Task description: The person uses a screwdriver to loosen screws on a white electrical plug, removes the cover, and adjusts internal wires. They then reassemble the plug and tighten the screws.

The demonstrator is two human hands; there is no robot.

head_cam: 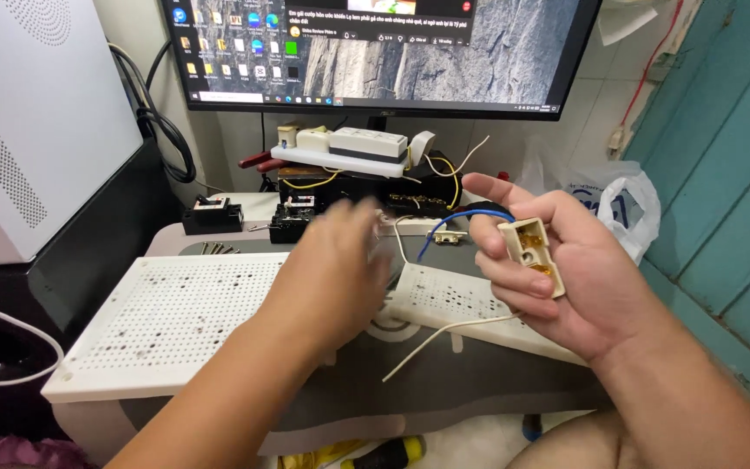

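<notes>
A big monitor (375, 52) stands at the back, with a white computer case (19, 122) on the left. Below them sits a low grey counter (444, 391). A large white board full of little holes (167, 321) lies on the left part of the counter. A smaller white holed board (453, 304) lies more to the right, partly under the hands.

The left hand (336, 274) reaches forward over the middle of the counter, between the two boards. Its back faces up and the arm comes in from the bottom. The hand is blurry, so I cannot tell if its grip is spread or pressed together.

The right hand (566, 269) is held up above the smaller board, with the palm turned toward the left. Its fingers curl around a small cream socket piece (531, 252), and the thumb sticks out above it. The grip is pinching this piece, which has shiny brass bits inside. A blue wire (457, 221) curves out from behind the fingers, down toward the counter. A thin white wire (444, 334) hangs below the hand, across the smaller board.

Behind the hands sit black switch blocks (213, 214) and a few screws (219, 249).
</notes>
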